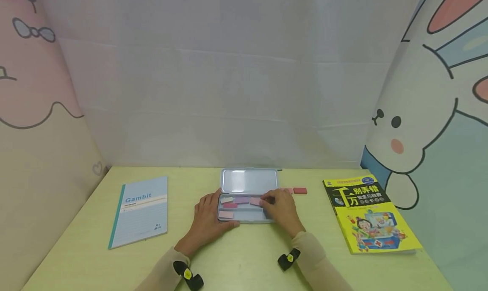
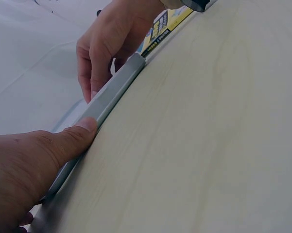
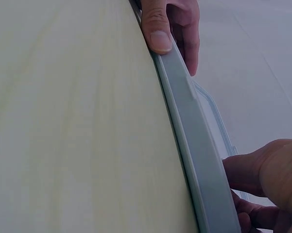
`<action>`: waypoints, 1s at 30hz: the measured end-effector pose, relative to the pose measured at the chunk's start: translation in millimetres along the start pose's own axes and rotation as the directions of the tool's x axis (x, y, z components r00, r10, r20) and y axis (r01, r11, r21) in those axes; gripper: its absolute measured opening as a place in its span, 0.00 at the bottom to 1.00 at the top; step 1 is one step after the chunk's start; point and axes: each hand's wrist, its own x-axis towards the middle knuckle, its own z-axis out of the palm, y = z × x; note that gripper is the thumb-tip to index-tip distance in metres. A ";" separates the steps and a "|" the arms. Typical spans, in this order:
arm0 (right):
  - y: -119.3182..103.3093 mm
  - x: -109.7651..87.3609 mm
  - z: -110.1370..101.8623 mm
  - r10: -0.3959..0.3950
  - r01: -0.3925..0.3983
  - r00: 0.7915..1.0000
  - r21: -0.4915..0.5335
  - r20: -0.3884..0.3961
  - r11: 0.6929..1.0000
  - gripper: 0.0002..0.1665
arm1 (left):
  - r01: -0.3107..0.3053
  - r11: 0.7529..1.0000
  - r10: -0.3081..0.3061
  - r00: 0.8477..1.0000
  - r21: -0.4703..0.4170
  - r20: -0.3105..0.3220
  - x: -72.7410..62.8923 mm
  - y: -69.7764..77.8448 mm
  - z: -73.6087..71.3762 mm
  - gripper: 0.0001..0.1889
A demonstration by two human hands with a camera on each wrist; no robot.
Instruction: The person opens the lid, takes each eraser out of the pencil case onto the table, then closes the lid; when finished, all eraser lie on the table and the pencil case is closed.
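An open pale blue pencil case lies on the table, its lid tipped back toward the wall. My left hand grips the case's left end, the thumb along the front edge, as the left wrist view also shows. Over the right half of the case, my right hand pinches a pink rectangular block between thumb and fingertips. Inside the case are a purple block, a whitish block, a deep pink block and, in the front compartment, a light pink block.
Behind my right hand, a red block lies on the table beside a partly hidden pink one. A blue notebook lies at left, a yellow book at right. A white curtain hangs along the back edge.
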 end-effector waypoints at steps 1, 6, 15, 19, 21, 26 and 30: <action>-0.2 -0.2 -0.3 0.005 -0.005 1.000 0.005 0.000 1.000 0.03 | 0.002 1.000 -0.002 1.000 -0.004 0.001 -0.1 0.3 -0.2 0.63; -1.9 -1.5 -1.7 0.042 -0.042 0.999 0.010 0.002 0.999 0.03 | -0.001 1.000 0.001 1.000 0.004 0.002 -0.1 0.5 0.3 0.63; -2.3 -0.5 -1.9 0.015 -0.015 1.000 0.034 -0.018 0.999 0.03 | -0.007 1.000 0.007 1.000 0.009 -0.003 0.0 -1.2 1.2 0.63; -0.4 0.8 -6.9 0.050 -0.048 0.998 0.084 -0.026 0.995 0.05 | -0.009 1.000 0.009 1.000 0.010 -0.007 0.6 -2.2 2.2 0.63; 1.4 2.5 -12.5 0.074 -0.069 0.997 0.126 -0.035 0.990 0.06 | -0.006 1.000 0.006 1.000 0.007 -0.004 0.9 -2.6 2.6 0.63; 12.5 9.5 -31.8 0.071 -0.061 0.996 0.185 -0.052 0.981 0.02 | -0.009 1.000 0.010 1.000 0.003 -0.009 0.6 -2.4 2.5 0.63; 26.3 13.2 -48.9 0.053 -0.047 0.998 0.188 -0.029 0.981 0.03 | -0.012 1.000 0.012 1.000 0.004 -0.015 0.4 -2.4 2.6 0.63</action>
